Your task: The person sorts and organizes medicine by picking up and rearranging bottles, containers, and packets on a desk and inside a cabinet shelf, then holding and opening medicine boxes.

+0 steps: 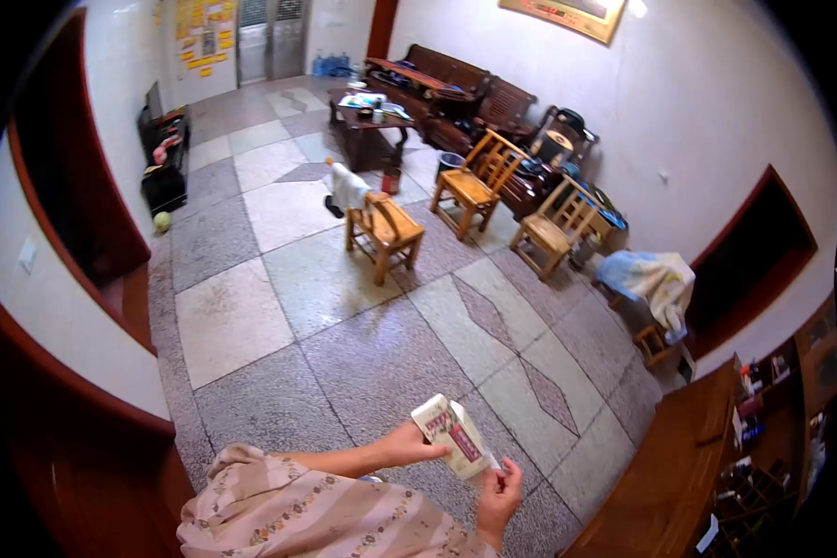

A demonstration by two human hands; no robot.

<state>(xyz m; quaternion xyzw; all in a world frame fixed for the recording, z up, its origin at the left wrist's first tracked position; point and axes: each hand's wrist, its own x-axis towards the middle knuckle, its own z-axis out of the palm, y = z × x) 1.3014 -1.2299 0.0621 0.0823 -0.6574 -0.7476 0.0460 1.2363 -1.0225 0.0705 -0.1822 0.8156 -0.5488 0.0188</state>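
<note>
A cream-coloured soft packet [454, 437] with a dark red label and printed pattern, much like a tissue pack, is held in front of my body above the floor. My left hand [411, 447] grips its left side, thumb across the front. At the packet's lower right corner, my right hand [500, 493] has thumb and fingers pinched together on a small whitish edge. A patterned pinkish sleeve [316, 502] covers part of my left arm.
Wooden chairs [387, 232] stand on the tiled floor ahead, one draped with a cloth [349, 189]. Behind are a dark coffee table [367, 121] and a wooden sofa [437, 70]. A brown cabinet [665, 465] is close on my right, a doorway [753, 270] beyond it.
</note>
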